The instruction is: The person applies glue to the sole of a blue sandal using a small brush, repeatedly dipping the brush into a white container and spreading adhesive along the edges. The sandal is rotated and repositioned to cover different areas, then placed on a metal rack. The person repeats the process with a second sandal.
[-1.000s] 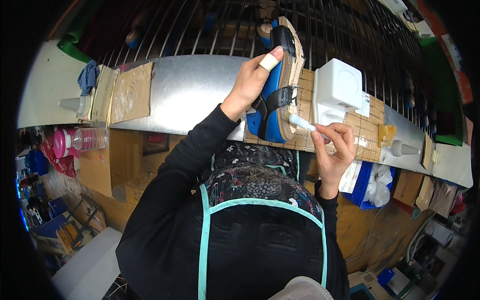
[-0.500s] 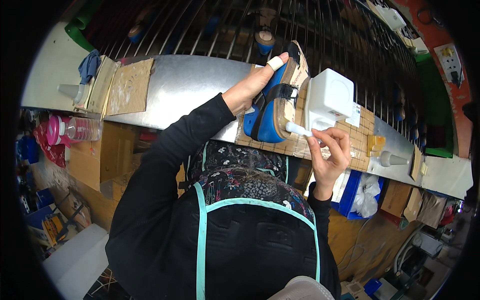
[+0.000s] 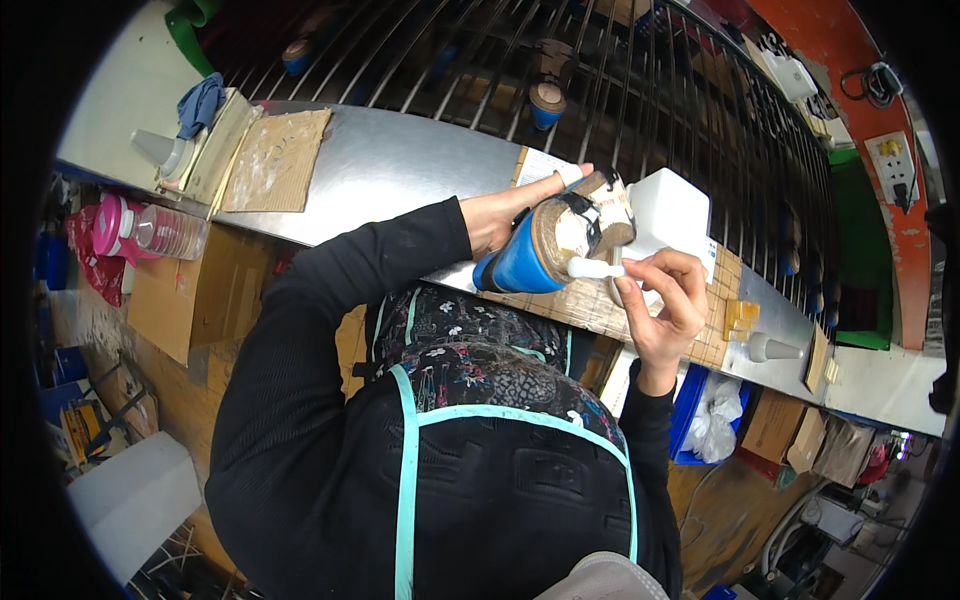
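Note:
My left hand grips a blue shoe last with dark straps and a brown sole-shaped layer on its underside. The last is tilted, its underside facing up and to the right, and its far end is partly hidden. A pale wrap covers part of my left thumb. Between the thumb and fingers of my right hand, a small white applicator is pinched. Its rounded tip meets the edge of the last's underside, as far as I can see. Just behind them stands a white plastic container.
A metal ledge carries a patterned board, a yellow block and a grey cone-shaped nozzle. Beyond lies a rack of metal rods, with another blue last. A cardboard piece lies at left.
My left hand has tipped and turned the last, so it points more toward me and the underside shows differently. The applicator stays at its edge. The whole view has shifted slightly.

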{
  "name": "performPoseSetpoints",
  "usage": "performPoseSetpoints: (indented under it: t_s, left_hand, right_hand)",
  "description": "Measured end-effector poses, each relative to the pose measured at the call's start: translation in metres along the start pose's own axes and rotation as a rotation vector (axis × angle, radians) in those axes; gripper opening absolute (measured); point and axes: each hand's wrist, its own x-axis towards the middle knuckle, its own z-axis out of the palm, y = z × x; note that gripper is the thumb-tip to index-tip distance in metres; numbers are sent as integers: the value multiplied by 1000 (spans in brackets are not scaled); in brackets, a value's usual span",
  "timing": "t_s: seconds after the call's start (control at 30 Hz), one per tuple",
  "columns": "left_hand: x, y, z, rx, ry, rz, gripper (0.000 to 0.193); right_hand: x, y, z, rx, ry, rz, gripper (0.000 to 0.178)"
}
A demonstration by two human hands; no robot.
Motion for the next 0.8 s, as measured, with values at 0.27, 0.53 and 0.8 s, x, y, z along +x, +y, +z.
performPoseSetpoints:
  t_s: [0.27,0.53,0.8]
  left_hand:
    - [1,-23,-27,545,-538,0,58]
    - [-20,-56,-28,-634,-485,-666,60]
    - [-17,-71,-24,-384,-465,-629,80]
  right_hand:
    - [27,4,6,150,-159,-79,25]
    - [47,10,9,242,-364,-192,21]
    - [48,1,18,292,-500,98,17]
